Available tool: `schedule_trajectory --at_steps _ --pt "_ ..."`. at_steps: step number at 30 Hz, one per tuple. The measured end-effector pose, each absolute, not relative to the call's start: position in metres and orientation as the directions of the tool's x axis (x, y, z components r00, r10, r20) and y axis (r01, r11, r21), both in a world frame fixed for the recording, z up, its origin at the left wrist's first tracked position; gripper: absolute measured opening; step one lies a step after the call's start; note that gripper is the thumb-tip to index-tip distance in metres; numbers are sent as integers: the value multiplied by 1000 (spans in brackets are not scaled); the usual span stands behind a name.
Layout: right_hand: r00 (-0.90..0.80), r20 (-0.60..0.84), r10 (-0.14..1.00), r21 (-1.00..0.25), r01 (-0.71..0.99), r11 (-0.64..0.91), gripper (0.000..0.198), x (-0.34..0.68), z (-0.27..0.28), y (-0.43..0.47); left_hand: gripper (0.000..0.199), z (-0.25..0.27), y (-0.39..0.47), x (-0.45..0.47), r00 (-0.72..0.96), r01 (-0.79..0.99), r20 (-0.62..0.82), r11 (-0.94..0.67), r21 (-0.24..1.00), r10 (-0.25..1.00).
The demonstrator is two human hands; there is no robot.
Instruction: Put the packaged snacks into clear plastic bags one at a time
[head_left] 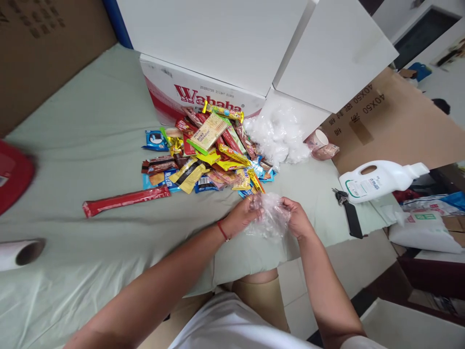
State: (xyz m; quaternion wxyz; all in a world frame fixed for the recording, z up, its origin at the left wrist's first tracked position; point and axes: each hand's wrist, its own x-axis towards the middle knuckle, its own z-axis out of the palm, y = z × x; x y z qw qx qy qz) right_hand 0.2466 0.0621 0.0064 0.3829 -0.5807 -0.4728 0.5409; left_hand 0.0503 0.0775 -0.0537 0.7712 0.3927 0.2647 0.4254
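A crumpled clear plastic bag (pixel 271 218) is stretched between my two hands, just over the near edge of the cloth-covered table. My left hand (pixel 244 214), with a red string at the wrist, is closed on the bag's left side. On the right side, my right hand (pixel 297 217) pinches the same plastic. Directly beyond them lies a heap of wrapped snacks (pixel 210 133) in red, yellow, blue and green packaging. A long red stick-shaped packet (pixel 125 201) rests apart from the heap, to its left. Whether anything is inside the bag I cannot tell.
Behind the snacks stands a printed carton (pixel 156 92) below white boxes (pixel 218 39). A pile of clear plastic bags (pixel 281 133), a paper cup (pixel 319 139), a white jug (pixel 381 179) and a black key holder (pixel 351 218) are rightward. A white roll (pixel 16 254) lies left.
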Motion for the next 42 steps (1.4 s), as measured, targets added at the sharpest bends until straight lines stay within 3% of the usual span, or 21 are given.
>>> schedule_trajectory --at_steps 5,8,10,12,15,17,19,21,24,27,29,32,36,39,42 --pt "292 20 956 -962 267 -61 32 287 7 103 50 -51 80 46 581 -371 -121 394 841 805" --pt "537 334 774 -849 529 -1 26 311 10 147 50 -48 82 46 570 -453 -103 416 788 815" --pt "555 488 673 -715 696 -56 23 315 8 178 51 -45 82 46 539 -506 -102 419 754 836" --pt "504 464 728 -637 761 -121 25 311 2 205 52 -43 81 45 501 -542 -110 411 734 858" --pt "417 280 864 -633 757 -160 31 298 -6 223 52 -39 81 42 474 -575 -142 428 697 869" --pt "411 263 873 -639 752 -162 37 293 -4 214 52 -36 82 40 475 -607 -172 463 646 863" --pt "437 272 857 -685 714 -146 42 289 7 189 51 -35 83 40 475 -650 -197 493 579 858" --pt "415 211 885 -817 571 -73 44 283 23 154 46 -34 84 41 458 -697 -208 495 519 864" --pt "142 65 988 -942 334 14 50 262 42 105 37 -34 84 44 444 -725 -209 486 488 872" --pt "5 -15 1000 -903 429 -16 44 241 46 79 37 -36 83 45 471 -719 -192 501 482 861" --pt "61 -7 998 -890 456 -34 30 235 42 74 35 -38 83 43 459 -732 -202 497 467 865" --pt "177 128 976 -929 366 56 21 238 37 70 31 -42 87 37 440 -740 -226 493 456 869" --pt "209 290 934 -938 253 235 13 254 42 51 40 -48 94 32 412 -680 -229 465 567 882" --pt "91 326 941 -912 293 287 8 269 52 25 38 -50 99 32 376 -663 -249 447 600 892" --pt "-136 257 957 -846 446 291 10 286 56 -4 38 -51 103 32 353 -688 -243 426 587 904"
